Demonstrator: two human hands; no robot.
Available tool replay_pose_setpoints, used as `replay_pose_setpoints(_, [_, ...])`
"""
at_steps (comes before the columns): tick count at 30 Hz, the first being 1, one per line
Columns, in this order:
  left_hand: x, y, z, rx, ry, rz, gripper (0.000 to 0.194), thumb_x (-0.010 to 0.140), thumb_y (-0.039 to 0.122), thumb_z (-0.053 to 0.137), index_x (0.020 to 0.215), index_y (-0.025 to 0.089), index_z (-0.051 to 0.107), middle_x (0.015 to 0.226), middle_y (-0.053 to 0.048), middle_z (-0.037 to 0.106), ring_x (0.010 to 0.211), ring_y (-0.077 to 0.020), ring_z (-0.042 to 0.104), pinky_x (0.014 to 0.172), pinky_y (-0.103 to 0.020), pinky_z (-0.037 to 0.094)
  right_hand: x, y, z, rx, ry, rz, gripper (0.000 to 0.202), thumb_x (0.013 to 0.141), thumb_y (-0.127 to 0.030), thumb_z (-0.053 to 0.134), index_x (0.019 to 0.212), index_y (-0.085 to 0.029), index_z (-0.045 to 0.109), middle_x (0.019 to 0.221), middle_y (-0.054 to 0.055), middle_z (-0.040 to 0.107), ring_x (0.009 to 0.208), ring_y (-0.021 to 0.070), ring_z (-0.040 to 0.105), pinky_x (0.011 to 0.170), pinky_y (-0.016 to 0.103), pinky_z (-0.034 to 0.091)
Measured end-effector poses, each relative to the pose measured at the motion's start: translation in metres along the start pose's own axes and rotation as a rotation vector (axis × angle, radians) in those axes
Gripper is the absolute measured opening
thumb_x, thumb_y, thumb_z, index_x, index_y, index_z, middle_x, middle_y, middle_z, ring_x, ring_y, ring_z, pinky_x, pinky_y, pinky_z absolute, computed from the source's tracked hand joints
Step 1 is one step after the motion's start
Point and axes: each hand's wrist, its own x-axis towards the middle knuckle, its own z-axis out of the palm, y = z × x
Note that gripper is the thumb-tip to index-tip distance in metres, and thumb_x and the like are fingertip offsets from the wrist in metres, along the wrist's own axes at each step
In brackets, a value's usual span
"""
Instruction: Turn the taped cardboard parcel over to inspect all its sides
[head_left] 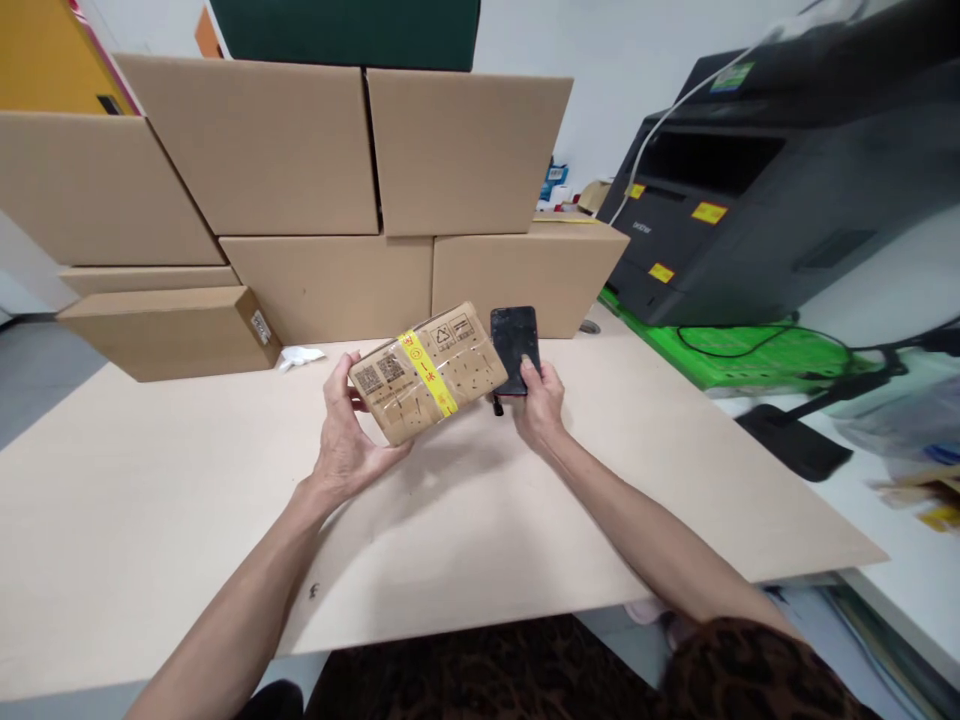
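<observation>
A small brown cardboard parcel (476, 375) with a yellow printed tape strip hangs tilted above the tabletop. My left hand (349, 430) grips its left end, the thumb along the lower edge and the fingers partly hidden behind it. Just right of the parcel, my right hand (541, 400) is closed on a black smartphone (514, 345), the thumb lying on its dark screen. A small black piece (498, 406) sticks out below the phone; what it is I cannot make out.
Large cardboard boxes (262, 150) are stacked along the back of the pale table (450, 560), with a flatter box (172, 330) at left. A crumpled white scrap (300, 357) lies beside it. At right are a dark printer (720, 200) and a green mat (675, 350).
</observation>
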Motion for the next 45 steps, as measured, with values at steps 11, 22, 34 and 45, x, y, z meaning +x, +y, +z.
replay_pose_setpoints(11, [0.000,0.003,0.001,0.019,-0.022,0.017,0.139,0.062,0.046,0.099,0.171,0.035,0.012,0.165,-0.019,0.036,0.127,-0.0346,0.062,0.083,-0.043,0.063,-0.069,-0.064,-0.042,0.249,0.009,-0.308,0.058,0.088,-0.041,0.080,0.143,-0.033,0.064,0.148,0.004,0.069,0.118,0.0190,0.076,0.094,0.033,0.066])
replay_pose_setpoints(22, [0.001,0.009,0.000,0.037,-0.041,0.055,0.134,0.066,0.040,0.094,0.171,0.033,0.011,0.163,-0.020,0.039,0.129,-0.0345,0.062,0.082,-0.041,0.063,-0.127,-0.099,-0.023,0.402,-0.145,-0.014,0.053,0.081,-0.037,0.090,0.132,-0.041,0.076,0.143,-0.001,0.077,0.119,0.0229,0.078,0.100,0.035,0.067])
replay_pose_setpoints(34, [0.003,0.010,0.000,0.045,-0.055,0.047,0.129,0.070,0.041,0.091,0.172,0.031,0.012,0.163,-0.021,0.039,0.133,-0.0364,0.061,0.085,-0.043,0.064,-0.135,-0.093,-0.003,0.315,-0.128,-0.056,0.059,0.074,-0.038,0.097,0.128,-0.031,0.074,0.092,0.000,0.086,0.075,0.0179,0.080,0.072,0.031,0.068])
replay_pose_setpoints(45, [0.005,0.013,0.004,0.056,-0.076,0.093,0.126,0.073,0.039,0.089,0.172,0.028,0.013,0.163,-0.023,0.040,0.133,-0.0358,0.061,0.084,-0.042,0.065,-0.127,-0.088,0.013,0.293,-0.194,-0.114,0.052,0.079,-0.036,0.095,0.126,-0.030,0.073,0.091,-0.002,0.086,0.078,0.0159,0.080,0.078,0.032,0.070])
